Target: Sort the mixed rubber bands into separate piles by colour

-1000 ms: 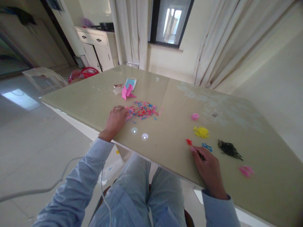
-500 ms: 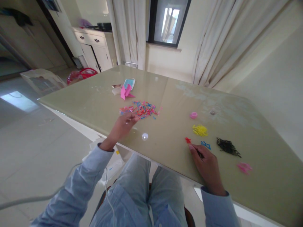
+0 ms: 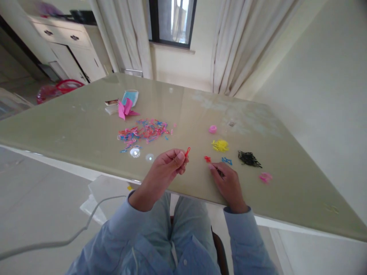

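My left hand (image 3: 169,166) is raised over the table's near edge, thumb and fingertips pinching a small red rubber band (image 3: 187,152) whose loop sticks up. To its right, my right hand (image 3: 228,181) rests low on the tabletop. Its fingers are closed at the near end of a small bunch of red rubber bands (image 3: 207,159); the exact grip is partly hidden. Just beyond that hand lie blue bands (image 3: 226,160) and a yellow pile (image 3: 220,145). Black bands (image 3: 249,159) and pink bands (image 3: 265,177) sit farther right. A mixed, multicoloured heap (image 3: 146,130) spreads out at left.
Behind the mixed heap are a folded pink paper piece (image 3: 126,109), a blue face mask (image 3: 130,97) and a small flat packet (image 3: 111,102). A round pink object (image 3: 212,129) stands beyond the yellow pile. The glossy table (image 3: 183,103) reaches toward curtains and a window.
My left hand has come away from the mixed heap, moving right toward my right hand with a red rubber band. My right hand stays by the red bunch. The view has turned right.
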Demonstrator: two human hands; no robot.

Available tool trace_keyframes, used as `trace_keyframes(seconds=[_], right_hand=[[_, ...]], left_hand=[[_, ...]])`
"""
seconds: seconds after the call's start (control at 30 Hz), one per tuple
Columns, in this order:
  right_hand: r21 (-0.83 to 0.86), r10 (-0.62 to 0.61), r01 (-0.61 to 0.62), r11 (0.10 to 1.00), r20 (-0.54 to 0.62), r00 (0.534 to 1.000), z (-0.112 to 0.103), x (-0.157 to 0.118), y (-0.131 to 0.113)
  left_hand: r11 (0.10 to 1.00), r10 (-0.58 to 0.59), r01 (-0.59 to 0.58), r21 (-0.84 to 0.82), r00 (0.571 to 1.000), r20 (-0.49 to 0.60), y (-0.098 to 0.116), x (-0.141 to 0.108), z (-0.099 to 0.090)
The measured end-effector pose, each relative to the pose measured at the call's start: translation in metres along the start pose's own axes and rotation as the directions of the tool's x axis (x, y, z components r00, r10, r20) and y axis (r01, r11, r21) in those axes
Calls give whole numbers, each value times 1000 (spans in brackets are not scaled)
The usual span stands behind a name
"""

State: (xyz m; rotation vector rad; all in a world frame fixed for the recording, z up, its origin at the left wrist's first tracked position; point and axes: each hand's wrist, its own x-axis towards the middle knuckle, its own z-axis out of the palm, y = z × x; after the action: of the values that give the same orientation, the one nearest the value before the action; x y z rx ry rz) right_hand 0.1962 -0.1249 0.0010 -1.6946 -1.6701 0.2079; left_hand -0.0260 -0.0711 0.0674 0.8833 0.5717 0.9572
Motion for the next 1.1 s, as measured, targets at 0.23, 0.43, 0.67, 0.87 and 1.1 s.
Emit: trace_keyframes(seconds=[0.23,0.43,0.67,0.87,1.1], right_hand=[[30,6,-6,1000,0,1000,0,0,0],[63,10,-10,998,5,1000,-1,-1,-2],[122,19,-16,992,-24,1000,-2,-1,-4],[122,8,-6,992,-18,1000,-1,0,-3],[138,25,-21,990,-31,999,-1,-1,-3]], left_hand=[[984,49,-53,171,998,28,-17,20,21],[575,229,-164,801,973,35,-47,50,21],[80,179,-228,970,961,211,-62,71,29],[18,133,-226,974,966,222,-68,67,27],[24,135,-222,975,967,217,-70,65,23]])
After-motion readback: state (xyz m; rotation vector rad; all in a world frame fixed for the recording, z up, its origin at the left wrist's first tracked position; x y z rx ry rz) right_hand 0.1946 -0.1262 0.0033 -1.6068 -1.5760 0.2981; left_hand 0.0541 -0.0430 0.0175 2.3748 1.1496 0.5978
